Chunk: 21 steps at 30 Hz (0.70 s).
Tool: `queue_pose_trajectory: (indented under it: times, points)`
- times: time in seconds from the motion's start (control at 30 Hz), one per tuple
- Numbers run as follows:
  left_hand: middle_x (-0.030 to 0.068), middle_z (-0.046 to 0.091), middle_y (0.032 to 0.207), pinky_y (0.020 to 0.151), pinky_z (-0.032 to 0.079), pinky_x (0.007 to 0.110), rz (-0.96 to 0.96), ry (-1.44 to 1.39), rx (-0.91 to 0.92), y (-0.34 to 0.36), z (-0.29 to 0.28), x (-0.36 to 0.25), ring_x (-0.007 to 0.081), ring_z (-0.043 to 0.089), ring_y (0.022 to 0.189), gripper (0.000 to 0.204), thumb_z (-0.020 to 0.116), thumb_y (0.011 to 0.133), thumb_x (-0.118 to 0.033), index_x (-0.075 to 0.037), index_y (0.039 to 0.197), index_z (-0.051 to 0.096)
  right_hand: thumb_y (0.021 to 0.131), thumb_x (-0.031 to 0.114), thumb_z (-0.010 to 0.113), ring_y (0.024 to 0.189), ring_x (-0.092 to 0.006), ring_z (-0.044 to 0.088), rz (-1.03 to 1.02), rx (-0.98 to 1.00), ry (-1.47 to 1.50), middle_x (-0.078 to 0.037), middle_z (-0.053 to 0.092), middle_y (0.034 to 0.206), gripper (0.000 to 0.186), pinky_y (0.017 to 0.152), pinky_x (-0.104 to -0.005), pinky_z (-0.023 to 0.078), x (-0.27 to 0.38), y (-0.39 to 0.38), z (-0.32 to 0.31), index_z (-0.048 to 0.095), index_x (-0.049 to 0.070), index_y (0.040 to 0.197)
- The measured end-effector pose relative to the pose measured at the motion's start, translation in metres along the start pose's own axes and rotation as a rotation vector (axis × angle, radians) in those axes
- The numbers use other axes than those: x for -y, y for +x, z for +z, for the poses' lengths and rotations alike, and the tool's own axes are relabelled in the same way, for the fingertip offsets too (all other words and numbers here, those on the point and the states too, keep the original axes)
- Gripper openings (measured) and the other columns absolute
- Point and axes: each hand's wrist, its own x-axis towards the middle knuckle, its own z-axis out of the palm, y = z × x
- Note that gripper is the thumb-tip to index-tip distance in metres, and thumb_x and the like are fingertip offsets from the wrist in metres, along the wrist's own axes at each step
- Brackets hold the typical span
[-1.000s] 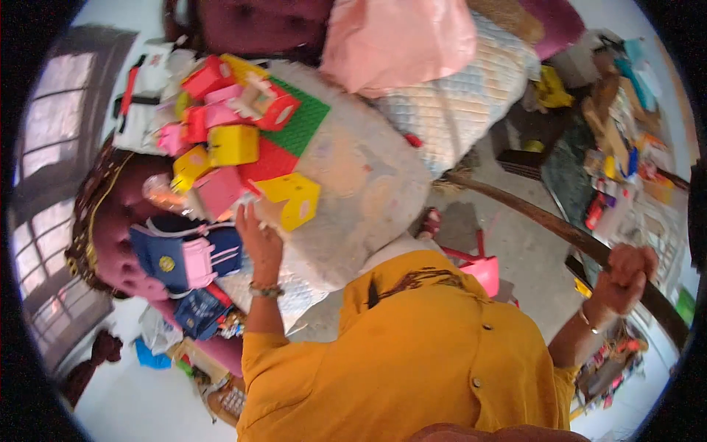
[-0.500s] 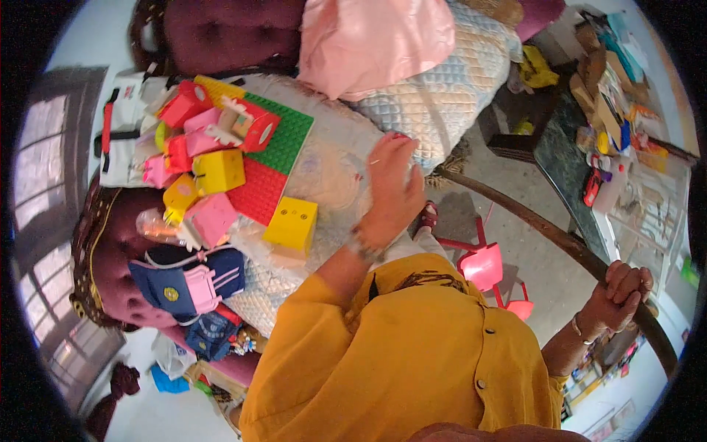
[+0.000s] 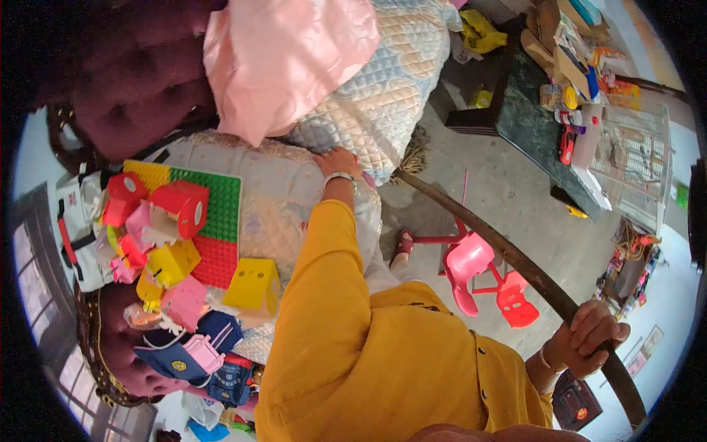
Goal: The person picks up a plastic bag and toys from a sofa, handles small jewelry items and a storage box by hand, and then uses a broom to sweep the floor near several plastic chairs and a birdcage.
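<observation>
Pole (image 3: pixel 501 247) | long, slim, brown | right grip (image 3: pixel 591 339) wrapped round it

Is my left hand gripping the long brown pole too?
No, only the right hand is around the pole; the left hand is over by the quilted bedding.

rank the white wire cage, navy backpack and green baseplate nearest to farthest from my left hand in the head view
1. Green baseplate, left of the left hand
2. Navy backpack, lower left of the picture
3. White wire cage, far right, across the floor
</observation>
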Motion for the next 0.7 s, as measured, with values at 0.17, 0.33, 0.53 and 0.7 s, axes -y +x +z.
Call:
queue_pose_trajectory:
  times: [0.17,0.33,0.53,0.7]
  points:
    - [0.0171,0.058,0.120,0.104,0.025,0.045,0.017,-0.102,-0.022,0.020,0.013,0.002,0.0292,0.053,0.115,0.060,0.060,0.078,-0.035,-0.001,0.125,0.045,0.082,0.025,0.067,0.034,-0.0047,0.041,-0.017,-0.061,0.039,0.008,0.042,0.041,0.031,0.042,-0.0194,0.037,-0.004,0.005,-0.006,0.049,0.005,0.099]
    - [0.0152,0.065,0.105,0.083,0.048,0.041,0.088,-0.409,-0.092,0.011,-0.011,0.004,0.0297,0.063,0.099,0.038,0.060,0.078,-0.034,-0.002,0.099,0.064,0.082,0.026,0.067,0.034,-0.0042,0.042,-0.011,-0.013,0.059,0.008,0.044,0.042,0.034,0.043,-0.0201,0.038,-0.009,0.014,-0.011,0.050,0.005,0.103]
    - [0.0132,0.062,0.091,0.083,0.048,0.044,0.092,-1.824,0.489,-0.019,-0.046,-0.003,0.0310,0.061,0.087,0.043,0.049,0.089,-0.042,-0.003,0.102,0.058,0.083,0.029,0.065,0.036,-0.0050,0.036,-0.002,0.001,0.070,0.008,0.039,0.044,0.036,0.045,-0.0216,0.038,-0.016,0.018,-0.021,0.051,0.006,0.107]
    - [0.0159,0.062,0.093,0.087,0.046,0.047,0.490,-2.172,0.781,-0.067,-0.080,-0.008,0.0333,0.061,0.089,0.051,0.038,0.093,-0.046,0.000,0.108,0.054,0.084,0.029,0.063,0.038,-0.0059,0.033,-0.017,-0.009,0.099,0.008,0.033,0.045,0.034,0.046,-0.0234,0.035,-0.016,0.023,-0.018,0.051,0.007,0.108]
